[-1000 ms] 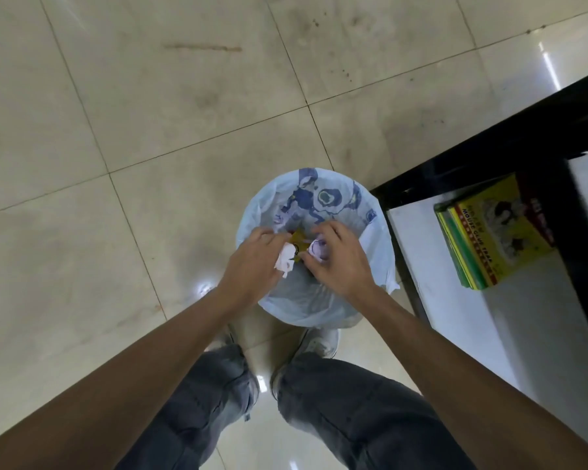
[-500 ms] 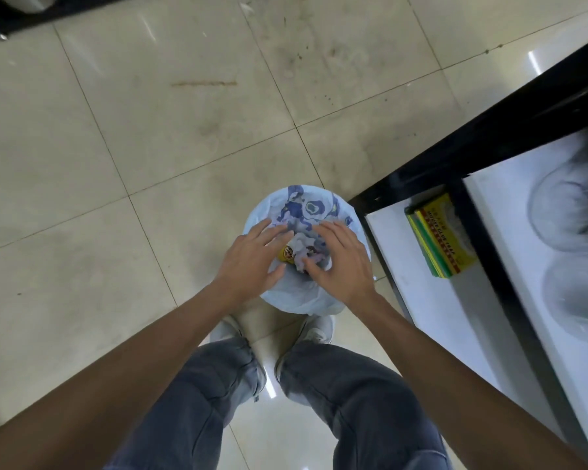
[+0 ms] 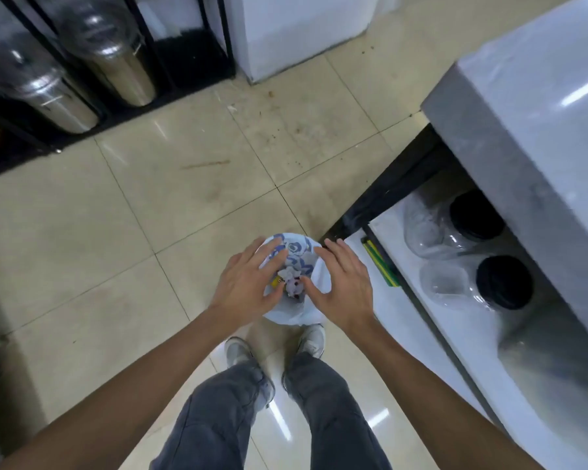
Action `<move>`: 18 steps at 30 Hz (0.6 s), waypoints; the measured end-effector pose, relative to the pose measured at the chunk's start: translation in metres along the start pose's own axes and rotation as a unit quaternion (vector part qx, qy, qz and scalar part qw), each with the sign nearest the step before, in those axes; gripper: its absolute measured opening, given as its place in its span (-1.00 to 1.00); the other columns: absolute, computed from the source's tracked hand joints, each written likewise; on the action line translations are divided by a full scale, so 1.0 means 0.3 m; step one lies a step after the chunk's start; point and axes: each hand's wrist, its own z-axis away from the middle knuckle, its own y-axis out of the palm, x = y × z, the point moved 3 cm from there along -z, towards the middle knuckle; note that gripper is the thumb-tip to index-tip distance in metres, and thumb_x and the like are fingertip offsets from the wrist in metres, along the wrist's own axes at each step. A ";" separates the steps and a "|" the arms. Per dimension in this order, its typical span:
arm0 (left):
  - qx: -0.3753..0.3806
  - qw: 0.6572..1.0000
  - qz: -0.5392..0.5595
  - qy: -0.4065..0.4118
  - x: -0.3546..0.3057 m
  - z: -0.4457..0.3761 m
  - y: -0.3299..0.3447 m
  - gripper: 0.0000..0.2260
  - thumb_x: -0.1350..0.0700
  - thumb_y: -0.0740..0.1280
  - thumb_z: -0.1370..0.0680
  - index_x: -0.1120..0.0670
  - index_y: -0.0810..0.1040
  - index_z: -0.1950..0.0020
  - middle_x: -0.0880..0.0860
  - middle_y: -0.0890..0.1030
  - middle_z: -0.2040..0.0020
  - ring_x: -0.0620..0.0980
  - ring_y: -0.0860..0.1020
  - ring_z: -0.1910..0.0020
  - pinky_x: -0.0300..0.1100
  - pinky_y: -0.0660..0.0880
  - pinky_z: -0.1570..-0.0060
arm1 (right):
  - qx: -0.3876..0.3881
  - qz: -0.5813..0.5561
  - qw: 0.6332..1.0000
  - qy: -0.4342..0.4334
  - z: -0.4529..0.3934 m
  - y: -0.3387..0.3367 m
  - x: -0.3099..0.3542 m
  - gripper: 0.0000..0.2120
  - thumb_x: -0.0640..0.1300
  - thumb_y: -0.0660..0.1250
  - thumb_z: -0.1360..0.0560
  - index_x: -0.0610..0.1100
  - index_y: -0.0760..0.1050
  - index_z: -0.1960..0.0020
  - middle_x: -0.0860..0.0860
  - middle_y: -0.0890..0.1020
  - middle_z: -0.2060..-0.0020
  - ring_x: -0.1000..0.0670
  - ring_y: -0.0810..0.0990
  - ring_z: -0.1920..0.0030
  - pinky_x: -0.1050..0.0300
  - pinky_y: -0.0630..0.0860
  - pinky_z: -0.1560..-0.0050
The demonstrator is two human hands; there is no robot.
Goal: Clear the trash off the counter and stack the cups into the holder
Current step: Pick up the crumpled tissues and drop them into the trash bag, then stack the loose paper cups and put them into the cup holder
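Observation:
A small bin lined with a white and blue plastic bag (image 3: 314,301) stands on the tiled floor just in front of my feet. Crumpled trash (image 3: 291,281), whitish paper with a bit of yellow wrapper, lies inside it. My left hand (image 3: 245,286) hovers over the bin's left side with fingers spread and holds nothing. Over the right side is my right hand (image 3: 343,286), also open and flat. The grey counter (image 3: 537,106) is at the right. No cups or holder are in view.
Under the counter a white shelf (image 3: 418,320) carries two clear jars with black lids (image 3: 504,281) and a green-yellow pack (image 3: 382,266). Two steel bins (image 3: 116,62) stand in a black rack at the far left. A white cabinet (image 3: 296,32) stands beyond.
Both hands have let go of the crumpled trash, which now lies in the bin, and have opened and lifted apart. My view has risen, showing more floor and the counter.

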 end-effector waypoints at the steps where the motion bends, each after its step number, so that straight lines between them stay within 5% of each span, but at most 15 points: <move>1: 0.003 1.000 -0.007 0.007 -0.021 0.007 -0.041 -0.49 -0.04 0.36 -0.51 0.01 0.43 -0.46 0.03 0.38 -0.53 0.16 0.35 -0.50 0.09 0.52 -0.15 | 0.000 0.003 1.000 0.008 0.015 -0.047 0.020 -0.45 0.33 0.26 -0.53 0.04 0.48 -0.39 -0.02 0.50 -0.45 -0.08 0.39 -0.51 -0.08 0.40 -0.44; 9: -0.002 0.997 -0.027 0.075 -0.199 0.042 -0.342 -0.53 -0.07 0.22 -0.51 0.00 0.48 -0.40 0.02 0.44 -0.46 0.08 0.37 -0.45 0.02 0.53 -0.09 | -0.067 0.018 0.997 0.041 0.156 -0.365 0.164 -0.49 0.04 0.48 -0.46 -0.06 0.55 -0.37 -0.06 0.56 -0.39 -0.14 0.46 -0.47 -0.15 0.48 -0.36; 18: 0.028 0.982 -0.001 0.189 -0.428 0.118 -0.553 -0.49 -0.03 0.35 -0.50 0.00 0.46 -0.46 -0.02 0.38 -0.52 0.09 0.45 -0.40 0.04 0.55 -0.11 | -0.185 0.044 0.970 0.150 0.464 -0.614 0.211 -0.45 0.18 0.41 -0.48 0.00 0.48 -0.40 0.01 0.53 -0.41 -0.10 0.42 -0.50 -0.12 0.48 -0.37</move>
